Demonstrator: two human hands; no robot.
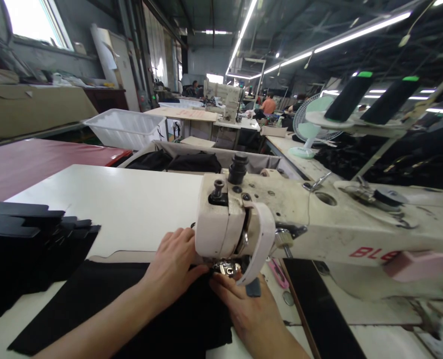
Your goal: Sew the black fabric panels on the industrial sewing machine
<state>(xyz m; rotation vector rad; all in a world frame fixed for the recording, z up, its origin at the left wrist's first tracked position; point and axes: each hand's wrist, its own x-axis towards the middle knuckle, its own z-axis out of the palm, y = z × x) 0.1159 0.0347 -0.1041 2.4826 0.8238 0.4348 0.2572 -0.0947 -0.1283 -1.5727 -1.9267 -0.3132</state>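
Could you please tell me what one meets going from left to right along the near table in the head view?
Stack of black fabric pieces → left hand → presser foot → right hand → black strip.

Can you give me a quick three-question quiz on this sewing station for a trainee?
1. True or false: both hands rest on the black fabric at the presser foot.
2. Which lies left of the left hand? A) stack of black pieces B) fan C) thread cones
3. Fill in: the red letters on the sewing machine start with ___.

Key:
1. True; the right hand is there too.
2. A
3. BL
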